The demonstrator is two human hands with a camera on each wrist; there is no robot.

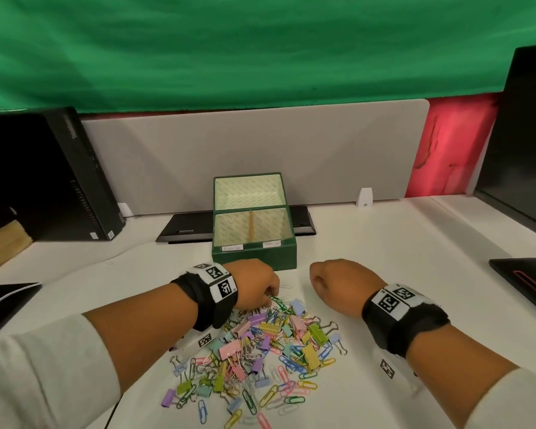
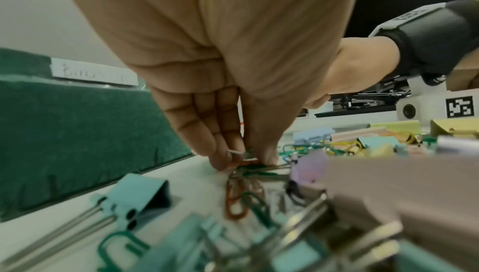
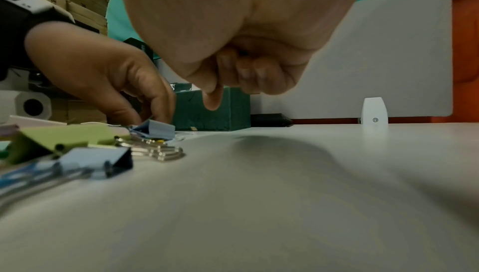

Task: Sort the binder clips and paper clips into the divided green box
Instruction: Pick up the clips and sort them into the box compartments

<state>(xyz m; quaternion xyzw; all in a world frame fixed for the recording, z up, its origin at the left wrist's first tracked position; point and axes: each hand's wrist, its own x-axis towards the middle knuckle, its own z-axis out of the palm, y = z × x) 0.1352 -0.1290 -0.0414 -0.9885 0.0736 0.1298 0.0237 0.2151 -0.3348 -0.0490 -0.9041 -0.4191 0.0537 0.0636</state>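
Observation:
The divided green box [image 1: 254, 258] stands open at the table's middle, two paper labels on its front wall, both lower compartments bare. In front of it lies a pile of pastel binder clips and coloured paper clips [image 1: 260, 345]. My left hand [image 1: 270, 297] reaches into the pile's far edge. In the left wrist view its fingertips [image 2: 223, 159] pinch a few paper clips [image 2: 252, 167], green and white, right by the box wall [image 2: 77, 133]. My right hand [image 1: 322, 286] hovers right of the pile, fingers curled into the palm [image 3: 246, 71], with nothing visible in it.
A black computer tower [image 1: 59, 181] stands at the left, and a flat black device [image 1: 183, 227] lies behind the box. A dark laptop [image 1: 526, 280] sits at the right edge and a notebook [image 1: 7, 298] at the left. A grey partition [image 1: 260, 156] closes the back.

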